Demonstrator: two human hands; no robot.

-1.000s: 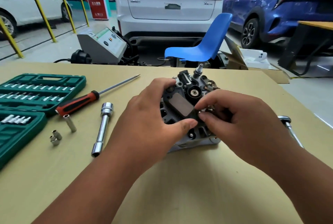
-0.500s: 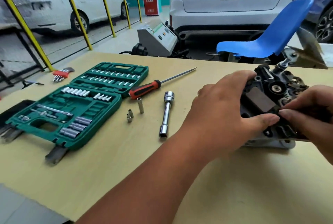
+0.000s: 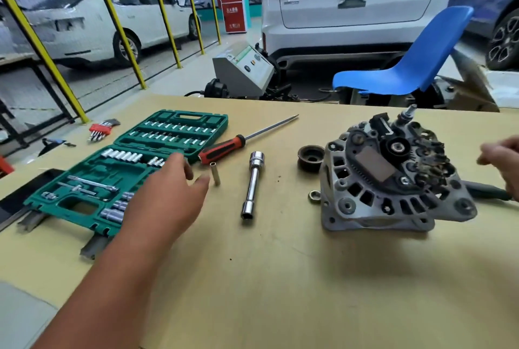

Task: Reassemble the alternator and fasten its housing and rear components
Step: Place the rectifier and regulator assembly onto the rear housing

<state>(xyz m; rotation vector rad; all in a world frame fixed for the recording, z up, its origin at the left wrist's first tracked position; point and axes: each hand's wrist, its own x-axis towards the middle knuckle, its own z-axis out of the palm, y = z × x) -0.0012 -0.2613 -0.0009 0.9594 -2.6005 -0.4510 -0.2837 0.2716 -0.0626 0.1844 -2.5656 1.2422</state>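
Observation:
The grey alternator [image 3: 387, 180] stands on the wooden table [image 3: 280, 278] at the right, rear side up, with black parts and a threaded stud on top. No hand touches it. My left hand [image 3: 168, 194] reaches leftward over the table, fingers spread, above the small sockets near the green socket set case [image 3: 126, 169]. Its fingertips are close to a slim long socket [image 3: 215, 173]. My right hand [image 3: 502, 163] is at the right edge, just off the alternator, partly cut off, fingers loosely curled. It looks empty.
A chrome tube wrench [image 3: 252, 184], a red-handled screwdriver [image 3: 224, 148], a dark pulley [image 3: 311, 157] and a small nut [image 3: 314, 196] lie on the table. A green-handled tool [image 3: 488, 191] lies behind the alternator. A blue chair [image 3: 407, 62] and cars stand beyond.
My left hand let go of the alternator and moved left toward the sockets. My right hand pulled back from the alternator. The view swung left, showing the pulley.

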